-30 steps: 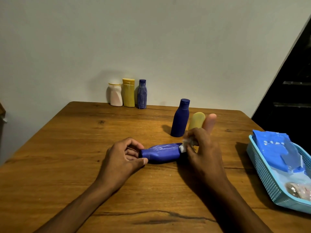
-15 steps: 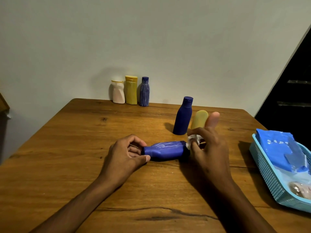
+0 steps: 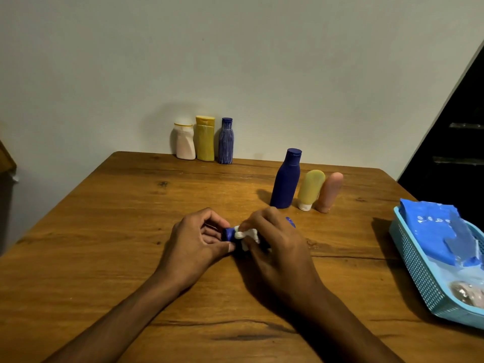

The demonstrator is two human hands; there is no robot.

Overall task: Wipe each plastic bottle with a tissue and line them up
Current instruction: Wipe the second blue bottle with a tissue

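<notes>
From the head camera, the left hand (image 3: 195, 242) curls its fingers round the cap end of a blue bottle (image 3: 230, 234) lying on its side on the wooden table (image 3: 104, 231). The right hand (image 3: 275, 244) closes over the bottle's body, pressing a crumpled white tissue (image 3: 246, 235) against it. Most of the bottle is hidden under that hand (only the cap end and a sliver of blue past the knuckles show). Beyond the bottle stand a tall blue bottle (image 3: 286, 179), a yellow tube (image 3: 310, 189) and a pink tube (image 3: 330, 192), close together.
</notes>
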